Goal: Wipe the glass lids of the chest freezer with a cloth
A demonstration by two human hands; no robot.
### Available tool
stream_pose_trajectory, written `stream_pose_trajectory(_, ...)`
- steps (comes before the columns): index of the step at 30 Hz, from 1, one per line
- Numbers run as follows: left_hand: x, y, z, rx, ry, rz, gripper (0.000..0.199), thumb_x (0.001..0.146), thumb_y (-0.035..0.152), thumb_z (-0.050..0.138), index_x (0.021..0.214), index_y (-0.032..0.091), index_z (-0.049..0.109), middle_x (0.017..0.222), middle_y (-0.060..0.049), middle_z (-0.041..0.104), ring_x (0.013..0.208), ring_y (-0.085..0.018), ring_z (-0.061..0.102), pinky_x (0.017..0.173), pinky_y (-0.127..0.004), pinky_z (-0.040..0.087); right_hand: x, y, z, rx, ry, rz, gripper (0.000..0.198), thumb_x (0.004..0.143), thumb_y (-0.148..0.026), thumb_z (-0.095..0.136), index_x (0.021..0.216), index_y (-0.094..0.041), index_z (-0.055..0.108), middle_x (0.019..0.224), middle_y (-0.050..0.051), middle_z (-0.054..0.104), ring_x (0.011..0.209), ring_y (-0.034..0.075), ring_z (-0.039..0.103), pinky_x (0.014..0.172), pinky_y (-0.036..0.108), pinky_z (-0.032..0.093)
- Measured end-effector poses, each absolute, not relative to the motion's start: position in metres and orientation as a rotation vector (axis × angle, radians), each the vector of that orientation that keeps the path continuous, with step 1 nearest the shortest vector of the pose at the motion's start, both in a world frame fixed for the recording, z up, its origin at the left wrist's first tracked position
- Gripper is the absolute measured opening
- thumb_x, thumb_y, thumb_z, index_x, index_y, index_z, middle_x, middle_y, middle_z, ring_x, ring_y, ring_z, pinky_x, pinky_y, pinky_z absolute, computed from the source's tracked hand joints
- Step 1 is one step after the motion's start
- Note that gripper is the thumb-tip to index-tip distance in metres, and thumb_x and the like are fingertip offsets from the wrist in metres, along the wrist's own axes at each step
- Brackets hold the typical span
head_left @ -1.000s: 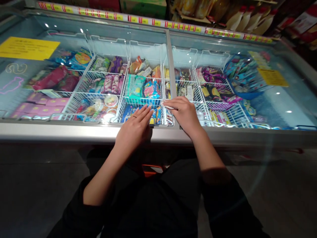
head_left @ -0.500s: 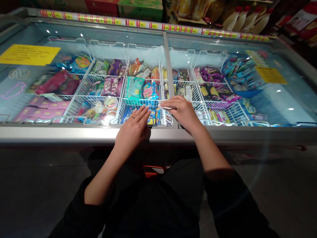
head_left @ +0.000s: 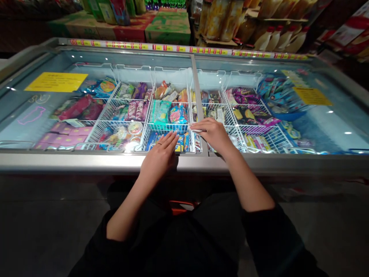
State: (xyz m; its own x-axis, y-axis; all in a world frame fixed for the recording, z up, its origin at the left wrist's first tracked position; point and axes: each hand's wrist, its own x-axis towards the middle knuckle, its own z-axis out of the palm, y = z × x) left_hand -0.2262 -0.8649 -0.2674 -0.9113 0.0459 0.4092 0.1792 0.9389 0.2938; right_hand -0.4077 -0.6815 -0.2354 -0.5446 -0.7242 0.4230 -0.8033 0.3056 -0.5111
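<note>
My left hand (head_left: 159, 155) lies with its fingers stretched out at the front edge of the chest freezer (head_left: 95, 163), over the glass. A dark thin ring is on one finger. Just to its right, my right hand (head_left: 215, 134) pinches a small folded white piece, tissue-like (head_left: 196, 130), against the glass lid beside the metal divider (head_left: 196, 80). Its exact material is hard to make out. Beneath the glass, wire baskets (head_left: 170, 126) hold packaged frozen treats, among them a teal bag (head_left: 160, 112) and a blue packet (head_left: 178, 114).
Yellow notices (head_left: 56, 82) are stuck on the glass at both ends. A strip of price labels (head_left: 173, 48) runs along the freezer's back rim. Behind it stand a green carton (head_left: 168, 27), jars (head_left: 224, 21) and bottles with red caps (head_left: 272, 38).
The view has tilted up, so the freezer sits lower and more shelf goods show behind. Both hands remain near the divider, the right one still pinching the white piece.
</note>
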Motion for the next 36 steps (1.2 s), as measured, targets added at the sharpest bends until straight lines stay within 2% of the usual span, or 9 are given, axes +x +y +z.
stream_pose_trajectory(5, -0.225, -0.868, -0.267, -0.184, -2.691, -0.475, 0.055, 0.100, 0.011, 0.044, 0.155, 0.014, 0.053, 0.162, -0.015, 0.053, 0.154, -0.028, 0.046, 0.129, -0.053, 0.041, -0.440, -0.683, -0.235, 1.337, -2.445, 1.058, 0.037, 0.086, -0.002, 0.074, 0.100, -0.034, 0.086, 0.103, -0.001, 0.085, 0.102, 0.026, 0.072, 0.098, 0.050, 0.060)
stream_pose_trajectory(13, -0.227, -0.862, -0.265, -0.137, -2.710, -0.474, 0.053, 0.100, 0.011, 0.044, 0.153, 0.012, 0.055, 0.161, -0.016, 0.053, 0.154, -0.028, 0.046, 0.129, -0.052, 0.040, -0.405, -0.670, -0.243, 1.390, -2.431, 0.999, 0.043, 0.087, 0.002, 0.067, 0.107, -0.032, 0.086, 0.109, 0.000, 0.085, 0.107, 0.026, 0.070, 0.097, 0.047, 0.060)
stream_pose_trajectory(19, -0.227, -0.866, -0.268, -0.134, -2.702, -0.462, 0.054, 0.101, 0.011, 0.043, 0.153, 0.016, 0.055, 0.160, -0.013, 0.056, 0.152, -0.027, 0.049, 0.128, -0.052, 0.042, -0.450, -0.699, -0.236, 1.323, -2.470, 0.986, 0.031, 0.089, -0.008, 0.074, 0.102, -0.034, 0.087, 0.103, 0.001, 0.085, 0.103, 0.027, 0.072, 0.101, 0.052, 0.060)
stream_pose_trajectory(22, -0.226, -0.866, -0.267, -0.128, -2.708, -0.472, 0.054, 0.101, 0.012, 0.044, 0.153, 0.017, 0.055, 0.160, -0.013, 0.056, 0.153, -0.026, 0.049, 0.127, -0.051, 0.043, -0.451, -0.690, -0.237, 1.271, -2.453, 0.990, 0.032, 0.088, -0.007, 0.075, 0.102, -0.033, 0.087, 0.101, 0.001, 0.085, 0.103, 0.027, 0.074, 0.100, 0.053, 0.061)
stream_pose_trajectory(25, -0.228, -0.864, -0.265, -0.115, -2.705, -0.491, 0.053, 0.101, 0.011, 0.044, 0.152, 0.015, 0.057, 0.159, -0.013, 0.057, 0.152, -0.026, 0.050, 0.128, -0.051, 0.042, -0.419, -0.674, -0.242, 1.238, -2.443, 1.007, 0.040, 0.087, -0.002, 0.072, 0.110, -0.032, 0.085, 0.110, 0.003, 0.084, 0.108, 0.027, 0.074, 0.101, 0.053, 0.063)
stream_pose_trajectory(27, -0.229, -0.863, -0.264, -0.108, -2.699, -0.517, 0.053, 0.100, 0.010, 0.044, 0.152, 0.015, 0.057, 0.159, -0.013, 0.057, 0.152, -0.026, 0.050, 0.128, -0.052, 0.041, -0.391, -0.669, -0.246, 1.300, -2.439, 1.004, 0.046, 0.089, 0.000, 0.068, 0.117, -0.034, 0.083, 0.121, 0.002, 0.082, 0.119, 0.027, 0.073, 0.108, 0.054, 0.060)
stream_pose_trajectory(31, -0.230, -0.863, -0.264, -0.096, -2.703, -0.564, 0.055, 0.099, 0.009, 0.046, 0.153, 0.015, 0.056, 0.160, -0.013, 0.056, 0.153, -0.026, 0.049, 0.129, -0.051, 0.041, -0.367, -0.679, -0.248, 1.503, -2.464, 1.052, 0.050, 0.097, -0.003, 0.062, 0.133, -0.035, 0.076, 0.139, 0.000, 0.074, 0.139, 0.024, 0.064, 0.122, 0.052, 0.050)
stream_pose_trajectory(36, -0.227, -0.864, -0.265, -0.090, -2.704, -0.559, 0.054, 0.099, 0.008, 0.047, 0.153, 0.015, 0.057, 0.160, -0.013, 0.056, 0.152, -0.026, 0.049, 0.129, -0.051, 0.041, -0.382, -0.675, -0.248, 1.409, -2.531, 1.045, 0.053, 0.100, -0.008, 0.061, 0.143, -0.037, 0.068, 0.150, 0.001, 0.067, 0.151, 0.026, 0.051, 0.127, 0.055, 0.044)
